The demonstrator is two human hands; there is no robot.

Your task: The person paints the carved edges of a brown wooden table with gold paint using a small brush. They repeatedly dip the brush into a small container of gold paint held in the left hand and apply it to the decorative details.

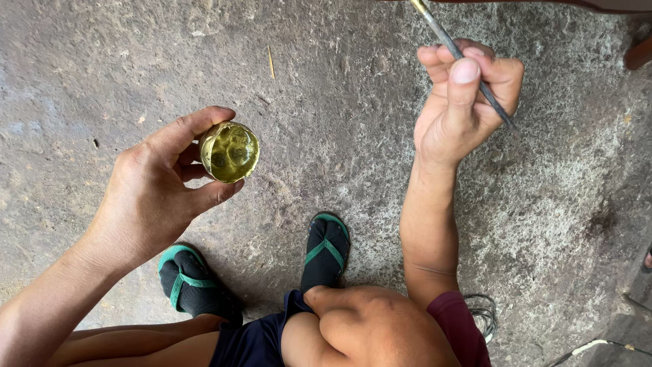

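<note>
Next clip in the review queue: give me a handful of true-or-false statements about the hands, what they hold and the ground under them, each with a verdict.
1. The left hand holds a small round container smeared with gold-coloured paint. True.
2. The right hand is empty. False: it grips a thin dark brush handle that runs up out of the frame.
3. The container rests on the rough grey concrete floor. False: it is held in the air between thumb and fingers.
4. The person wears black socks in green-strapped sandals. True.
5. The two hands touch each other. False: they are well apart, with bare floor between them.
</note>
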